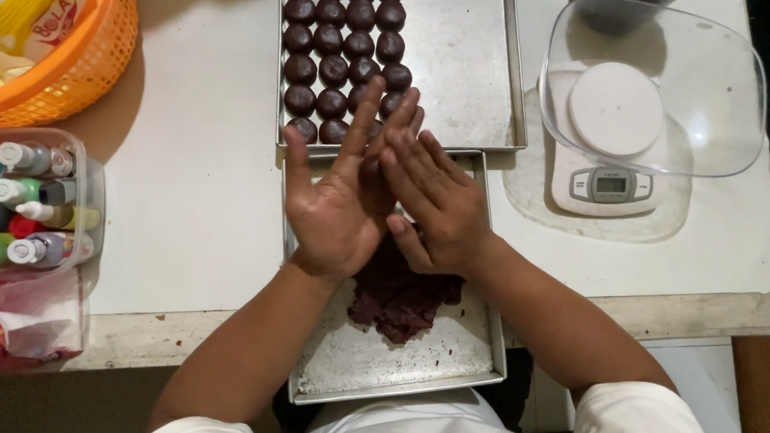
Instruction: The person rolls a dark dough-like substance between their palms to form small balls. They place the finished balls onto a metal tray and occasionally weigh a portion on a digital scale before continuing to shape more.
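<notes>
The left hand [337,201] and the right hand [432,201] are pressed palm to palm with fingers stretched flat; anything between them is hidden. Beneath them, a dark dough heap [401,298] lies in the near metal tray [392,372]. Dough balls [343,54] are ranked in the far tray [474,65]. A scale [612,159] under a clear bowl [708,81] is seen at the right, an orange basket [76,74] and colouring bottles [30,206] at the left

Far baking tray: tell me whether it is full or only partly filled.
Partly filled. The far baking tray holds dark dough balls in rows on its left part only; its right part is bare metal.
</notes>
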